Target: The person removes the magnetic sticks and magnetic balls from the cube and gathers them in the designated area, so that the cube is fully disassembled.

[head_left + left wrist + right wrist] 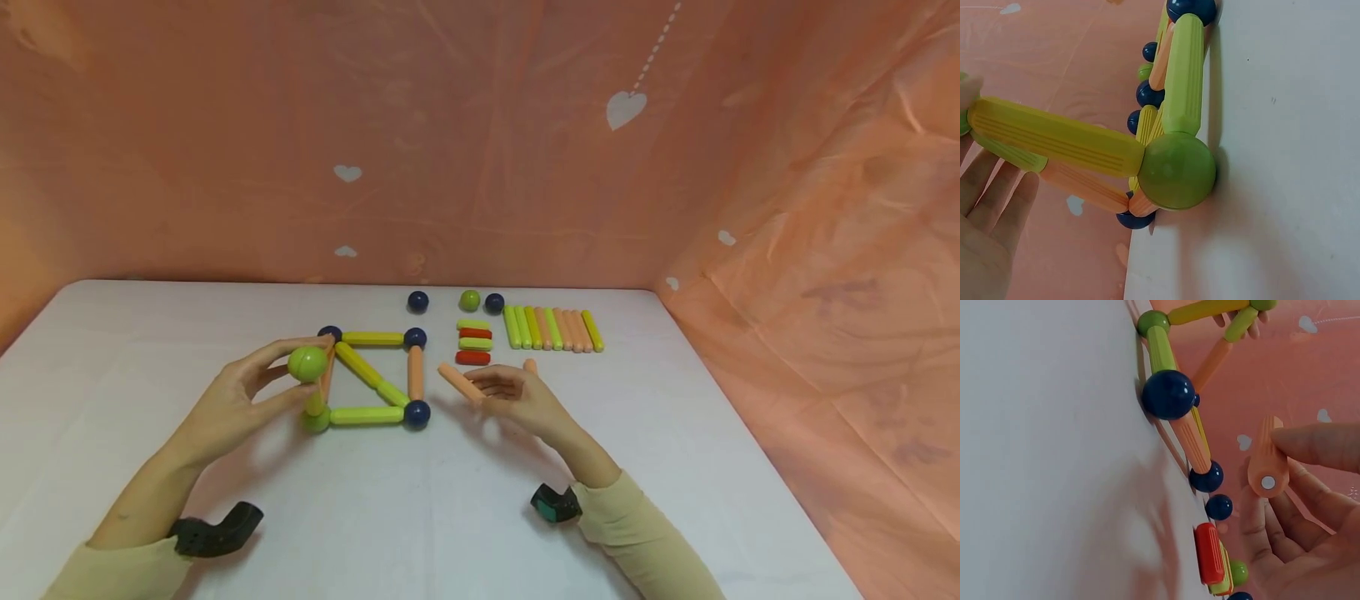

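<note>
My left hand (247, 392) holds a green ball (307, 364) between thumb and fingers, above the left side of a flat frame of magnetic rods and balls. From this ball a yellow rod (1054, 136) slants down to the green corner ball (1177, 170); a short green rod joined to an orange rod (1085, 185) runs to a navy back corner ball (1135, 219). Right of the frame, my right hand (521, 404) pinches an orange rod (459, 382), its round magnet end facing the right wrist camera. Another orange end (530, 367) shows behind that hand; whether it is held, I cannot tell.
Behind the right hand lie short green and red rods (473, 358) in a stack-like column. A row of long rods (553, 329) lies to their right. Loose navy ball (417, 302) and green ball (469, 300) sit near the back edge, before a pinkish cloth (480, 167).
</note>
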A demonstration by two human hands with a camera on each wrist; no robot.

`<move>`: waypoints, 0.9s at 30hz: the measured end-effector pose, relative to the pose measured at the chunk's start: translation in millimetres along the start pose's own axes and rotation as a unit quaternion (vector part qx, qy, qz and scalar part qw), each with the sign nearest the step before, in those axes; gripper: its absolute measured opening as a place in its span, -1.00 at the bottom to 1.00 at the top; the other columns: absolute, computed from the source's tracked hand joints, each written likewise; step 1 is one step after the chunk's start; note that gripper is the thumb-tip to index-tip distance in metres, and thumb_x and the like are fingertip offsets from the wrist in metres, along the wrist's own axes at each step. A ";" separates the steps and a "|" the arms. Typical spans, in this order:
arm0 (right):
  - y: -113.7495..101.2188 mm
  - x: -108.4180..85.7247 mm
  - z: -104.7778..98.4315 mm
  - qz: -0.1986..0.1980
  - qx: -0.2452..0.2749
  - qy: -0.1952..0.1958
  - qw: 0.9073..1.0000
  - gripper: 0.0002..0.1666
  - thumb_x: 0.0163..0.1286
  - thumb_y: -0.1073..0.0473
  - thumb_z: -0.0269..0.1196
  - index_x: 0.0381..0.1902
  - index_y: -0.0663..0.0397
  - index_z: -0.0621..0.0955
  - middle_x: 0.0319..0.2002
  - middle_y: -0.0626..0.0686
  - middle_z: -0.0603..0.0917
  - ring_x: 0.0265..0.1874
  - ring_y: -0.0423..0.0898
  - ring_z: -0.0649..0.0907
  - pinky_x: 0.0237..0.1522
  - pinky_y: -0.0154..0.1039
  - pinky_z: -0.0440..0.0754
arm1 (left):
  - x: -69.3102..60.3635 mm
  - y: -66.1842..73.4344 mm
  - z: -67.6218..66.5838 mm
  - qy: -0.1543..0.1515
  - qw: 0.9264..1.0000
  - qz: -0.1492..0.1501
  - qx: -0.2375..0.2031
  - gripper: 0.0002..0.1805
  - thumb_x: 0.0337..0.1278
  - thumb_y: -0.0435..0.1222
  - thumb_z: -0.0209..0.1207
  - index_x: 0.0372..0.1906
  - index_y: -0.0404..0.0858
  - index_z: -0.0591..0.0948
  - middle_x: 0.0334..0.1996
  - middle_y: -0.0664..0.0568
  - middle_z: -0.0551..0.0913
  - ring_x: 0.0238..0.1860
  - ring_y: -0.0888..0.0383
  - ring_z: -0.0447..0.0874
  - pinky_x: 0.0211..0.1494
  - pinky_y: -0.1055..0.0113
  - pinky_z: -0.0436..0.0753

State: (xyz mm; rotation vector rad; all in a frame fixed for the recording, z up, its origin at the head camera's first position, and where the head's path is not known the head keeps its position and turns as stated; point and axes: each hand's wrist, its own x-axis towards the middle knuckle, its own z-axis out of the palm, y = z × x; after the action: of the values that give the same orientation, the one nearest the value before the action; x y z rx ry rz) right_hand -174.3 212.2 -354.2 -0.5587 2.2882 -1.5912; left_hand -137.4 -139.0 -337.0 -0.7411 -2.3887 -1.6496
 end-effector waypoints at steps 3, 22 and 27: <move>0.4 -0.5 -3.7 0.002 -0.007 0.006 1.000 -0.52 0.25 0.37 0.22 0.15 0.32 0.53 0.04 0.28 0.62 0.01 0.07 0.62 0.04 -0.36 0.55 | -0.5 -1.8 -1.3 0.002 1.000 0.002 0.000 -0.48 0.10 -0.54 0.23 0.22 -0.31 0.49 0.23 0.17 0.54 0.29 0.43 0.33 0.20 0.63 0.32; 15.2 -11.7 -26.7 0.072 0.018 0.112 0.991 -0.50 0.24 0.30 0.25 0.16 0.23 0.54 0.03 0.26 0.63 -0.19 -0.02 0.68 -0.34 -0.31 0.58 | -0.6 -3.4 -2.9 0.020 0.999 0.026 -0.002 -0.41 0.00 -0.64 0.23 0.21 -0.30 0.50 0.17 0.09 0.58 0.26 0.38 0.36 0.14 0.59 0.37; 20.2 -13.9 -31.5 0.086 0.039 0.137 0.986 -0.49 0.25 0.32 0.23 0.18 0.29 0.51 0.02 0.29 0.61 -0.23 -0.08 0.68 -0.24 -0.35 0.62 | -0.8 -2.3 -2.4 0.021 1.000 0.011 0.002 -0.42 0.03 -0.60 0.23 0.22 -0.26 0.50 0.17 0.11 0.57 0.25 0.40 0.35 0.13 0.59 0.37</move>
State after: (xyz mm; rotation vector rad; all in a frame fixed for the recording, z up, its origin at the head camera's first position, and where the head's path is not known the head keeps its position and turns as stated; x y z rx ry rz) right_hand -179.2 251.0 -362.1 -0.1232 2.3764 -1.7537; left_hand -138.2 -142.1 -338.4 -0.7229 -2.3465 -1.6359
